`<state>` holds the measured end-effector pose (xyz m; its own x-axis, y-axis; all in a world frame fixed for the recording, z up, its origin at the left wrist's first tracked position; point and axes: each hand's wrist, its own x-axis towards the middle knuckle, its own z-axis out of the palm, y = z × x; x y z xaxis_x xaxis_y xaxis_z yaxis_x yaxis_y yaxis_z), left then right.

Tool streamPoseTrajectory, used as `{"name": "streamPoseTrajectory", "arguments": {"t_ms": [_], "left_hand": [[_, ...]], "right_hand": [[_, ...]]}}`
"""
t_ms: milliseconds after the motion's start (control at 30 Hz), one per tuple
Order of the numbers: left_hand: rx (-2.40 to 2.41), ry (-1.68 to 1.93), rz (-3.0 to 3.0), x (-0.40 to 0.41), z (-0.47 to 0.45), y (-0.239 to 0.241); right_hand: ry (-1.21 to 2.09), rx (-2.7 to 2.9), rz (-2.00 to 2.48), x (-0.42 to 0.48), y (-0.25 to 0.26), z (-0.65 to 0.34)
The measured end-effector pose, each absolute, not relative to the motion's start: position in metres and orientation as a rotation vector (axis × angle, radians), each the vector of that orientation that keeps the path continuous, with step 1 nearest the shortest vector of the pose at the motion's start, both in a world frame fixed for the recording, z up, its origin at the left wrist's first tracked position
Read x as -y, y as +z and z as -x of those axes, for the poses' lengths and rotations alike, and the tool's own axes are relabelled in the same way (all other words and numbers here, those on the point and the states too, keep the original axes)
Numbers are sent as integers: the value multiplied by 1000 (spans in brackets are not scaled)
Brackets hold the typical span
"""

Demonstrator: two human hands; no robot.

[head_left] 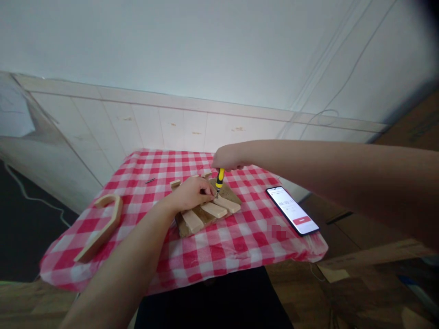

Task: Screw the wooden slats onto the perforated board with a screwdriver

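My right hand [229, 156] is closed round the top of a yellow and black screwdriver [220, 178]. The screwdriver stands nearly upright, its tip down at a pale wooden slat [228, 204]. Close beside that tip, the fingers of my left hand [192, 193] are pinched together over the slats; whatever lies between them is too small to make out. Two more slats, a middle one [214, 209] and a nearer left one [192, 221], lie side by side on a flat brown piece [232, 193]. My left hand partly hides their far ends.
A curved, hook-shaped wooden piece [111, 224] lies on the left of the red and white checked tablecloth [236, 246]. A phone [293, 211] with a lit screen rests near the right edge. A small thin dark item [150, 181] lies farther back. Behind the table stands a panelled wall [185, 125].
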<state>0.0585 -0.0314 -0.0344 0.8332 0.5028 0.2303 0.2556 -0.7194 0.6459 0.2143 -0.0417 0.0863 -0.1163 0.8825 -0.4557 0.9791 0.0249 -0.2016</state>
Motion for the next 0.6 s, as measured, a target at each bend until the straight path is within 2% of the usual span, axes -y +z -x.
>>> {"name": "streamPoseTrajectory", "arguments": {"t_ms": [267, 600], "left_hand": [[-546, 514, -2387, 31, -58, -34], [-631, 464, -2392, 37, -58, -28]], "right_hand": [[-836, -1731, -2110, 54, 76, -240], [-875, -1673, -1866, 82, 97, -244]]}}
